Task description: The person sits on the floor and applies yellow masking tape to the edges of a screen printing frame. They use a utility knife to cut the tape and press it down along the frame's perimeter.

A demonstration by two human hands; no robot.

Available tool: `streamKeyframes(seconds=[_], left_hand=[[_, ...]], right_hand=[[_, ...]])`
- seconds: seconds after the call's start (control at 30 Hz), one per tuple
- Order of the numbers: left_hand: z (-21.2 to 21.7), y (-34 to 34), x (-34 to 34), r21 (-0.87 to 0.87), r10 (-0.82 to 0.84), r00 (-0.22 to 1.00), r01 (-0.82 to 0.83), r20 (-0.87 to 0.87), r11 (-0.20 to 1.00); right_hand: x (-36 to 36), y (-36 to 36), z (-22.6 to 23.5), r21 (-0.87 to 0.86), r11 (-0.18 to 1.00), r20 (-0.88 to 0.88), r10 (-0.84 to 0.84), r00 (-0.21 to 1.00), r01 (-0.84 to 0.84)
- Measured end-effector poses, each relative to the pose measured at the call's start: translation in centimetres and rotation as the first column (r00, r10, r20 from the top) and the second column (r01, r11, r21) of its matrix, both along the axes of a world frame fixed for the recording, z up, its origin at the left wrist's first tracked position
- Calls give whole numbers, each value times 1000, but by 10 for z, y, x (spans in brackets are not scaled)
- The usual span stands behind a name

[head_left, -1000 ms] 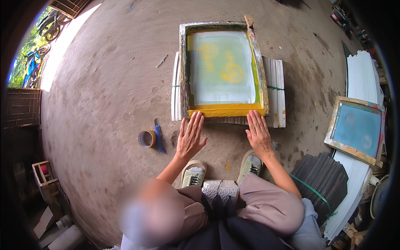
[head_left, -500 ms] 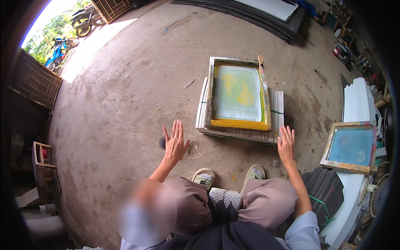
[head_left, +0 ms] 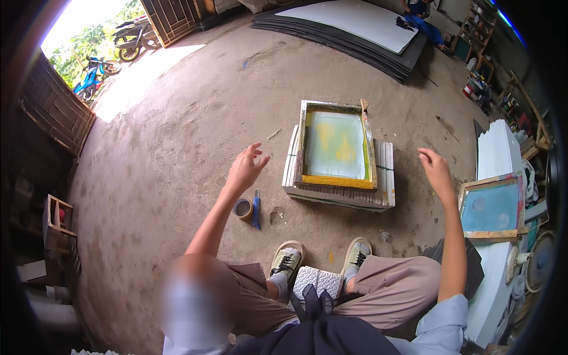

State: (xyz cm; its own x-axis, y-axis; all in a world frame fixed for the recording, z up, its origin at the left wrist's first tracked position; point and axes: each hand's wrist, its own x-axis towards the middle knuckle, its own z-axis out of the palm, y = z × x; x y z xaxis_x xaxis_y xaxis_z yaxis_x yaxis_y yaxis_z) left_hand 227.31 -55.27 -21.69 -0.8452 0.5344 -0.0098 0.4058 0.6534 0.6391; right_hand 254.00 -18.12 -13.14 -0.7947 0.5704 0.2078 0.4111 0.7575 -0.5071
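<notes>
A wooden screen-printing frame with a yellow front edge and a pale mesh with yellow markings lies on a strapped stack of white boards. To its left, my left hand hangs in the air with loosely bent fingers apart, holding nothing. My right hand is raised to the right of the stack, its fingers slightly curled and nothing seen in them. Neither hand touches the frame. Below my left hand, a roll of tape and a slim blue object lie on the floor.
A second frame with blue mesh leans at the right among white sheets. Large black and white sheets lie at the far side, near a person in blue. A wooden box stands left; motorbikes are outside the doorway.
Both hands have lifted and spread apart, the left moving up and slightly left, the right up and right. The tape roll and blue object are now uncovered. My knees have spread wider.
</notes>
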Motion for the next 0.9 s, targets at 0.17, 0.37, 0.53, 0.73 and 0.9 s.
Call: streamKeyframes(seconds=[0.17, 0.37, 0.53, 0.73, 0.9], left_hand=[[-142, 48, 34, 398, 385, 810, -562, 442, 725], [-190, 80, 58, 404, 495, 827, -563, 268, 721], [-198, 110, 56, 309, 562, 805, -593, 191, 744], [-206, 96, 56, 425, 541, 783, -622, 309, 657], [-199, 110, 64, 503, 508, 789, -612, 345, 610]], right_hand=[[-58, 0, -189, -224, 965, -98, -162, 982, 137], [-49, -39, -275, -659, 597, 21, -593, 805, 457], [-67, -48, -293, -329, 790, -99, -573, 814, 517], [-65, -54, -286, -615, 632, -110, -661, 742, 471], [-56, -39, -290, -578, 661, -172, -671, 721, 478]])
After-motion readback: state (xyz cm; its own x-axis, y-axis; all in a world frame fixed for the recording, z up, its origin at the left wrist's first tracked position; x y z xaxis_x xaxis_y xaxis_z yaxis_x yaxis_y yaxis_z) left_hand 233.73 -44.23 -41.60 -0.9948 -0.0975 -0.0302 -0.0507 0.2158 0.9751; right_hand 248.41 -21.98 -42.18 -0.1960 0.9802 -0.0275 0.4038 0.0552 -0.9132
